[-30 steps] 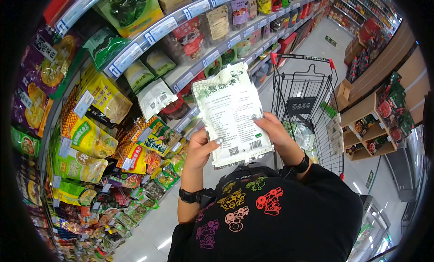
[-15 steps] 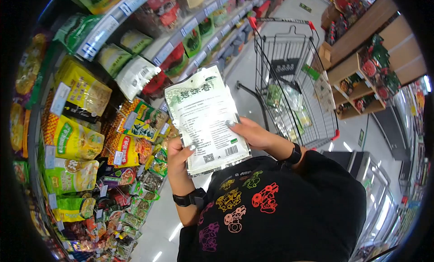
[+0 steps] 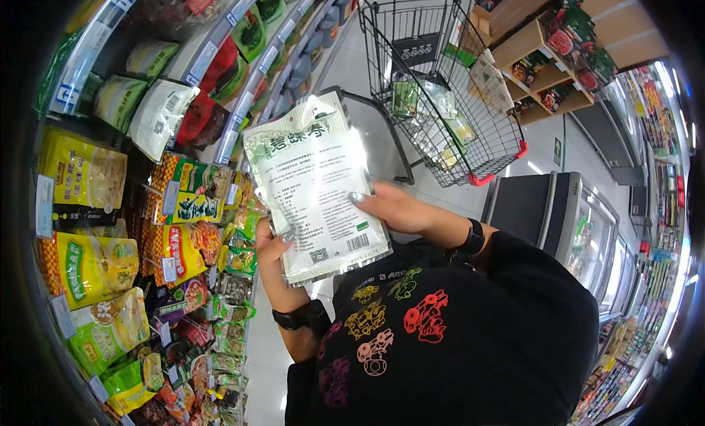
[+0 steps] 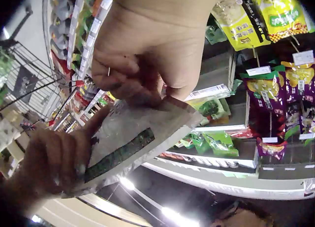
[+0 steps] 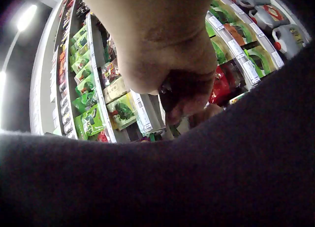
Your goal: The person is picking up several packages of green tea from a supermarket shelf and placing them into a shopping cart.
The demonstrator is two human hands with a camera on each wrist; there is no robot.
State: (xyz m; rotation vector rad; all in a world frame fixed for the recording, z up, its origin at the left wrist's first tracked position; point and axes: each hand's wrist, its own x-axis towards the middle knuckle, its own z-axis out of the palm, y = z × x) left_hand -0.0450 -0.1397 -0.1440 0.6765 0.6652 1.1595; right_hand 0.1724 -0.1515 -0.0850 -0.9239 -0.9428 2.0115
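In the head view, a white and green tea pouch (image 3: 316,195) is held up in front of the chest, its printed side with a barcode and QR code facing me. My left hand (image 3: 273,255) pinches its lower left edge, thumb on the front. On the right edge, my right hand (image 3: 396,208) grips it with the thumb pressed on the print. Both hands' other fingers are mostly hidden behind the pouch. The left wrist view shows the pouch (image 4: 130,138) between both hands from another side. In the right wrist view, dark cloth covers the lower half below the hand (image 5: 170,79).
Shelves with hanging food bags (image 3: 95,268) line the left side, where a similar white pouch (image 3: 163,121) sticks out. Ahead stands a black wire shopping cart (image 3: 418,50) with packets inside. A cardboard display (image 3: 540,77) and a freezer (image 3: 573,206) are to the right.
The head view has swung round, so the cart, shelves and freezer have shifted in it. The pouch and hands appear farther left. Both hands keep the same hold.
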